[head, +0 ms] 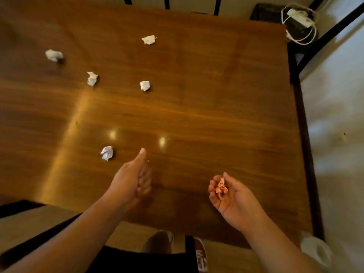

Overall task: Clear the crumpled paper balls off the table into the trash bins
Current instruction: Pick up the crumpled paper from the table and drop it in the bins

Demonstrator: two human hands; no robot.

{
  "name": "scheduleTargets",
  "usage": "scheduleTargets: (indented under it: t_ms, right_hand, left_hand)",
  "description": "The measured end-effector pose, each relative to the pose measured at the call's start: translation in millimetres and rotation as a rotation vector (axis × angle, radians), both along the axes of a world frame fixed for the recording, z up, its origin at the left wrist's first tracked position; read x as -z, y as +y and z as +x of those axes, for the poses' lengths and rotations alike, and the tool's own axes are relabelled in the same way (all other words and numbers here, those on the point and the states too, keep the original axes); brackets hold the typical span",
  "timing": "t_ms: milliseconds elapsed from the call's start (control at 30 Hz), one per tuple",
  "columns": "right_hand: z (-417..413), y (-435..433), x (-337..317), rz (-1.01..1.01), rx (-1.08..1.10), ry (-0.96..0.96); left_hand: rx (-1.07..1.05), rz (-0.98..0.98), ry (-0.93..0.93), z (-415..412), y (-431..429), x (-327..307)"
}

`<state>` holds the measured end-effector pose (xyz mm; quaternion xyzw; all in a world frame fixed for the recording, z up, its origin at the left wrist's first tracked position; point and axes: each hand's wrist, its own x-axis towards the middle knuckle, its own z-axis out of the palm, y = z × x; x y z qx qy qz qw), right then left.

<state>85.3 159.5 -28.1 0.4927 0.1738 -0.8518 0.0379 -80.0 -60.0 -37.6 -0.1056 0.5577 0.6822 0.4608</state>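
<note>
Several white crumpled paper balls lie on the wooden table (pixel 206 91): one near me (pixel 107 152), one at mid-table (pixel 145 85), one to its left (pixel 92 78), one far left (pixel 54 55) and one at the back (pixel 149 39). My left hand (pixel 132 180) hovers over the table's near part with fingers curled shut and thumb pointing forward, just right of the nearest ball, holding nothing that I can see. My right hand (pixel 232 196) is palm up, fingers cupped around a small crumpled paper ball (pixel 221 187) that looks pinkish in this light.
A dark bin (pixel 269 12) stands past the table's far right corner, with a white power strip and cord (pixel 299 18) next to it. A white plastic bag (pixel 315 251) sits on the floor at the near right corner. Dark metal bars run along the right side.
</note>
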Motion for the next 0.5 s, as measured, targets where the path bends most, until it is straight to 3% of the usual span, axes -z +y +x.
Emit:
scheduleTargets:
  t_ms: [167,500]
  right_hand:
    - [57,-35,-22,-0.006,-0.204,-0.008]
    - [114,-123,-51,0.033,-0.665,0.019]
  left_hand:
    - [-0.255,0.160,-0.367,116,-57,-42]
    - [-0.749,0.356,-0.351,270,-164,-56]
